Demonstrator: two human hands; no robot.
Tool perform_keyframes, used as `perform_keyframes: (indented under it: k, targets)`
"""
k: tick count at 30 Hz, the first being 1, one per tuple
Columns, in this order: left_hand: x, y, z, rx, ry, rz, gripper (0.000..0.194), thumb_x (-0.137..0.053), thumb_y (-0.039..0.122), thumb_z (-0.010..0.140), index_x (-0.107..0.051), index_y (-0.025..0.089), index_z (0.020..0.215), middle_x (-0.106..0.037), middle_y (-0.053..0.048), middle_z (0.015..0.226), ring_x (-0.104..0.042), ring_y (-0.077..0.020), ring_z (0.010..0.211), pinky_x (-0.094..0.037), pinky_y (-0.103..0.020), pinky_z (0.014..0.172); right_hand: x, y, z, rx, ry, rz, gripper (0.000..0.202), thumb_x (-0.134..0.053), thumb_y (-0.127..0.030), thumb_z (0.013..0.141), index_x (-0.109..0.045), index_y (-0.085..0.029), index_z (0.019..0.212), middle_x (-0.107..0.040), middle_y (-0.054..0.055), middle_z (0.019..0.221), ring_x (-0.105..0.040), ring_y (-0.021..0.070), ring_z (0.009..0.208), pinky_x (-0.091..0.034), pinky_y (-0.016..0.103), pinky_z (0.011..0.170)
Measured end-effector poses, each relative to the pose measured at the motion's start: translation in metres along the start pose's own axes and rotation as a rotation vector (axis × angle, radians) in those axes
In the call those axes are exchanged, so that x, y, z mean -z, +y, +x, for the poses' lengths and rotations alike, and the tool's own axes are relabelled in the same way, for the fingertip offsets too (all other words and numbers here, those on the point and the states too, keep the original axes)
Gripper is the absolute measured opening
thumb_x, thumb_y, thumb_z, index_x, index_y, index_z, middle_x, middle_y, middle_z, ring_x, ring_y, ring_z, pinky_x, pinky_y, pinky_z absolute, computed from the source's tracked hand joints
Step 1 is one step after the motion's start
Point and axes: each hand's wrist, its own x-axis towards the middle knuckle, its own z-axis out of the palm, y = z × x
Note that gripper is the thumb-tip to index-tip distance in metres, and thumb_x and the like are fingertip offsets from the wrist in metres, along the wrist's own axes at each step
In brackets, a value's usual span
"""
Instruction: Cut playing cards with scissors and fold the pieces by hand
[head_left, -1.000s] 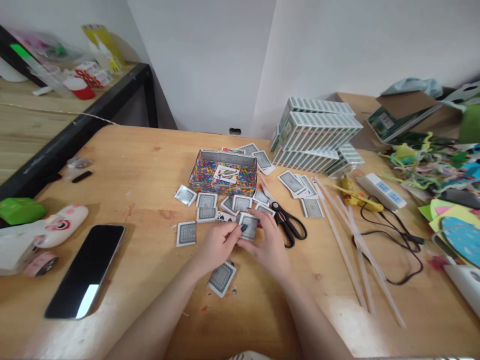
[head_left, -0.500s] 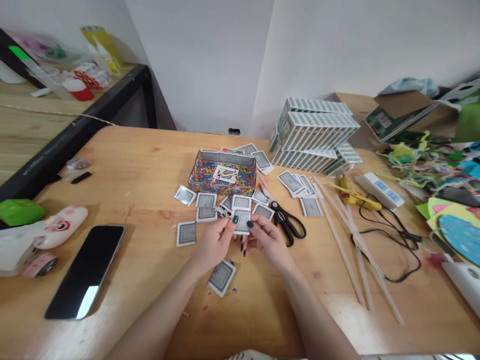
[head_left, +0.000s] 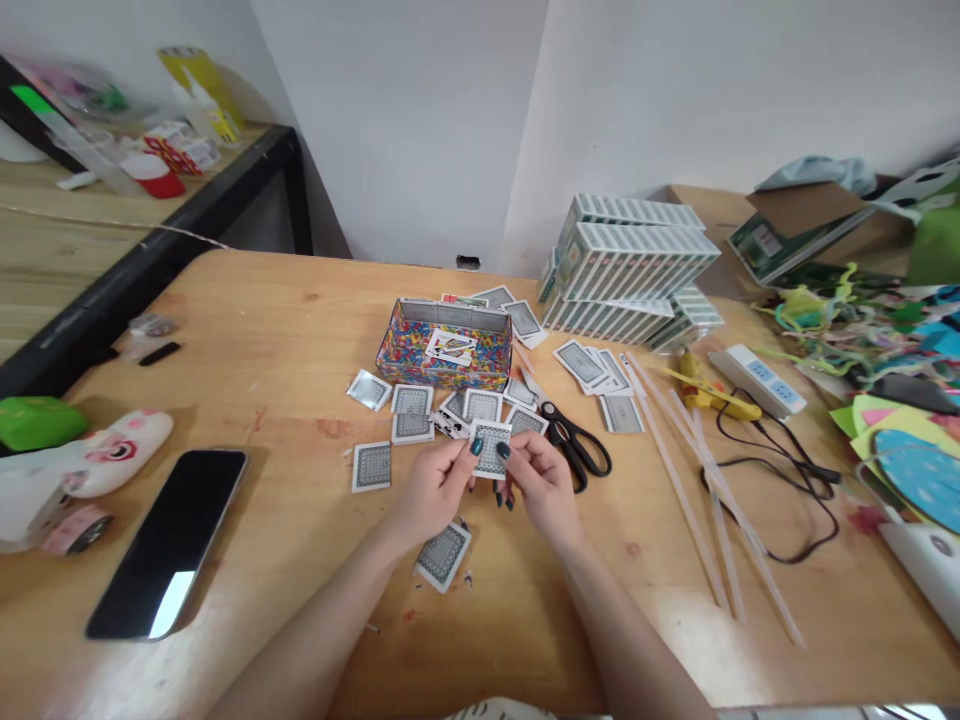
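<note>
Head view: left hand point(head_left: 431, 490) and right hand point(head_left: 541, 485) pinch one card point(head_left: 491, 449) by its lower corners, above the table point(head_left: 262, 330) near the scissors point(head_left: 574, 445); best keep fingertips at the edges, grip light.

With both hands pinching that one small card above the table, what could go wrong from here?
1. The card is held only by fingertips of the left hand and right hand; such a light grip might let it slip or bend.
2. Loose cards lie directly beneath, so a dropped one could get lost among them.
3. The scissors lie close beside the right hand and might be knocked.
</note>
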Motion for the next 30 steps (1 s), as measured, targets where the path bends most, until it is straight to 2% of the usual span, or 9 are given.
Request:
perform_keyframes:
  k: [4, 12, 19, 25, 30]
  targets:
    - [-0.0009, 0.0009, -0.0001, -0.014, -0.019, -0.015, 0.034, -0.036, 0.033, 0.088, -0.042, 0.018, 0.059, -0.044, 0.004, 0.054, -0.041, -0.0091, 0.050, -0.031, -0.021, 0.048, 0.0020, 0.0002, 0.0022, 0.014, -0.001, 0.034, 0.018, -0.063, -0.033, 0.075, -0.056, -0.018, 0.082, -0.053, -0.005, 0.059, -0.049, 0.0085, 0.044, -0.043, 0.020, 0.039]
    - [-0.0013, 0.0032, -0.0016, -0.038, -0.004, 0.019, 0.034, -0.036, 0.033, 0.088, -0.041, 0.018, 0.058, -0.045, 0.003, 0.054, -0.042, -0.0096, 0.051, -0.031, -0.021, 0.050, -0.0075, 0.0012, -0.0021, 0.056, 0.103, 0.023, 0.015, -0.059, -0.032, 0.079, -0.053, -0.019, 0.078, -0.051, -0.007, 0.049, -0.043, 0.0053, 0.036, -0.033, 0.015, 0.033]
    - [0.0003, 0.0054, -0.0032, -0.038, -0.017, -0.005, 0.036, -0.036, 0.035, 0.088, -0.041, 0.018, 0.057, -0.043, 0.003, 0.052, -0.040, -0.0094, 0.049, -0.030, -0.021, 0.048, -0.0039, 0.0005, 0.0008, 0.024, 0.033, 0.039, 0.021, -0.061, -0.037, 0.077, -0.051, -0.019, 0.078, -0.052, -0.007, 0.048, -0.049, 0.0081, 0.036, -0.039, 0.018, 0.033]
    - [0.0000, 0.0066, -0.0032, -0.062, -0.043, 0.025, 0.035, -0.036, 0.032, 0.088, -0.041, 0.017, 0.056, -0.043, 0.003, 0.052, -0.041, -0.0094, 0.049, -0.029, -0.022, 0.048, -0.0037, -0.0017, -0.0002, 0.044, 0.073, -0.021, 0.021, -0.058, -0.038, 0.080, -0.048, -0.020, 0.078, -0.046, -0.011, 0.042, -0.040, 0.0049, 0.030, -0.031, 0.014, 0.029]
    - [-0.0012, 0.0050, -0.0037, -0.051, -0.055, 0.004, 0.037, -0.035, 0.033, 0.088, -0.040, 0.017, 0.055, -0.042, 0.004, 0.052, -0.039, -0.0091, 0.048, -0.028, -0.021, 0.047, -0.0051, -0.0014, -0.0028, 0.073, 0.111, -0.055, 0.020, -0.056, -0.038, 0.081, -0.047, -0.021, 0.077, -0.044, -0.011, 0.041, -0.038, 0.0048, 0.030, -0.029, 0.014, 0.029]
